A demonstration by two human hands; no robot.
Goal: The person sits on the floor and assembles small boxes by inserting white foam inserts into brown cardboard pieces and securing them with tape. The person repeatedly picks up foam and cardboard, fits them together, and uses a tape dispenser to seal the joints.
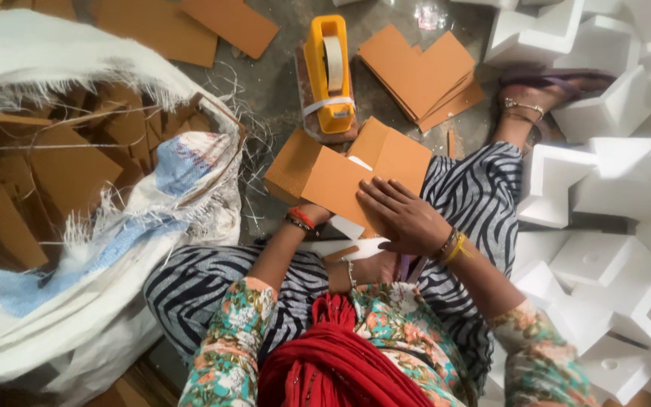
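Red cloth (333,362) drapes down the person's chest at the bottom of the view, between floral sleeves. Below it, the person sits cross-legged on the floor in black and white striped trousers.

Over the lap sits a brown cardboard box (340,177), partly folded, with plain flaps standing open at its far side and a strip of white showing at the top edge and beneath it. The right hand (404,218) lies flat on the box's near face, fingers spread and pressing; its grip is wide and holds nothing. The left hand (303,215) is tucked under the box's near left edge, wrist in red and dark bangles; its fingers are hidden, so I cannot tell its grip.

To the left lies a large open white woven sack (77,301) with frayed edges, filled with flat brown cardboard pieces. To the right is a heap of white foam blocks (604,249).

Just beyond the box, a yellow tape dispenser (329,71) stands on the grey floor (273,83). Beside it, to the right, rests a stack of flat brown cardboard sheets (423,75), and more sheets lie at the far left.
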